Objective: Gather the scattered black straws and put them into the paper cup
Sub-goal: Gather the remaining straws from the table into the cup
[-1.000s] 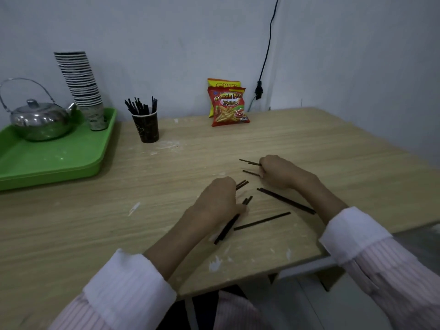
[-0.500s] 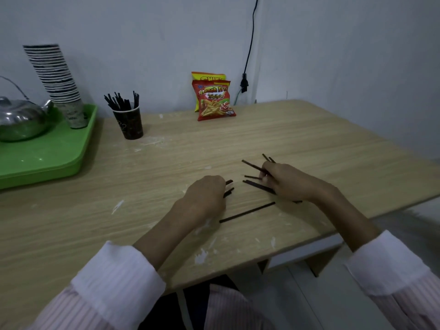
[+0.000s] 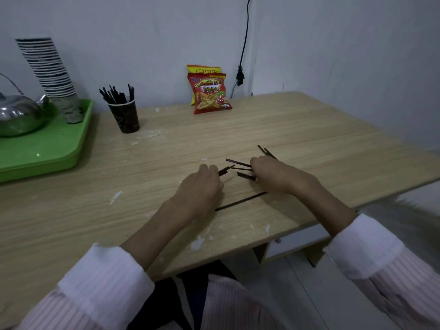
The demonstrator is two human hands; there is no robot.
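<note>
Both my hands (image 3: pixel 202 184) (image 3: pixel 273 173) seem curled on straws; the loose straw (image 3: pixel 240 201) lies slantwise between them, nearer my right.

A person's two bare hands rest on a light wooden table (image 3: pixel 297 129), seen from above. The left hand (image 3: pixel 200 186) is curled over a few black straws, their ends (image 3: pixel 225 170) poking out past the fingers. The right hand (image 3: pixel 273 173) covers more straws (image 3: pixel 240 167), which fan out on both sides of it. One loose straw (image 3: pixel 240 201) lies on the table between the wrists. Far left stands a dark paper cup (image 3: pixel 125 116) already holding straws. Beside it, a green tray (image 3: pixel 47 151) carries a metal kettle (image 3: pixel 19 116) and a stack of paper cups (image 3: pixel 50 67). Two snack bags (image 3: pixel 209 92) lean against the wall.
</note>
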